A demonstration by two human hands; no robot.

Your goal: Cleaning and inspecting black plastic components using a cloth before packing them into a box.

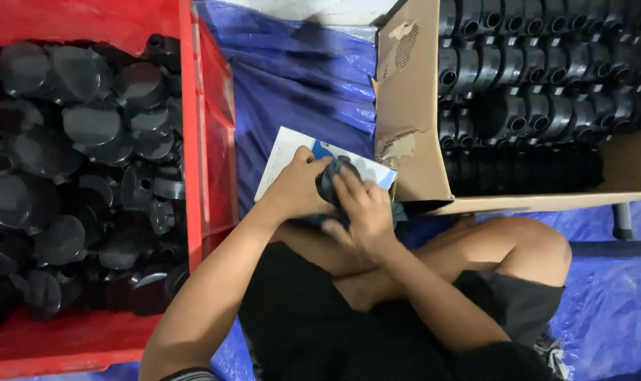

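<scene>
Both my hands meet over my lap on one round black plastic part (332, 176). My left hand (297, 187) grips it from the left side. My right hand (363, 208) lies over its right side, fingers spread on top. Under the part lies a white and blue card or booklet (292, 148). A red crate (211, 141) on my left holds several loose black round parts (88, 127). An open cardboard box (412, 106) on my right holds the same black parts (539, 77) stacked in neat rows.
I sit cross-legged on a blue tarp (299, 77), my knee (539, 247) near the cardboard box's front edge. The box flap is torn and stands up beside my hands. A metal leg (622, 222) stands at the right.
</scene>
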